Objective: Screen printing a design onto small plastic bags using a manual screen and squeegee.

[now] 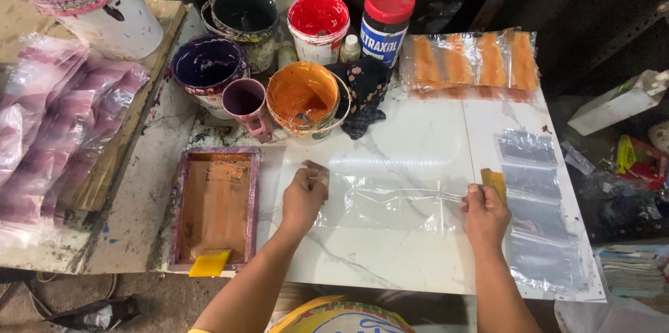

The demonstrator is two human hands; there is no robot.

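Hands [303, 197] [484, 214] at bag [390, 207] edges (table [390, 263])

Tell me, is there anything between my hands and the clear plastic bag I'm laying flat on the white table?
Nothing visible. The left hand presses on the clear plastic bag at its left end, and the right hand pinches its right end. The bag lies on bare marble-patterned table, apart from the wooden-framed printing screen to the left.

- One camera sits on the person's head and looks down.
- It faces the white marble table [390, 256] from close up, from the near edge.
- Paint pots [304, 99] line the far side, and both arms reach in from below.
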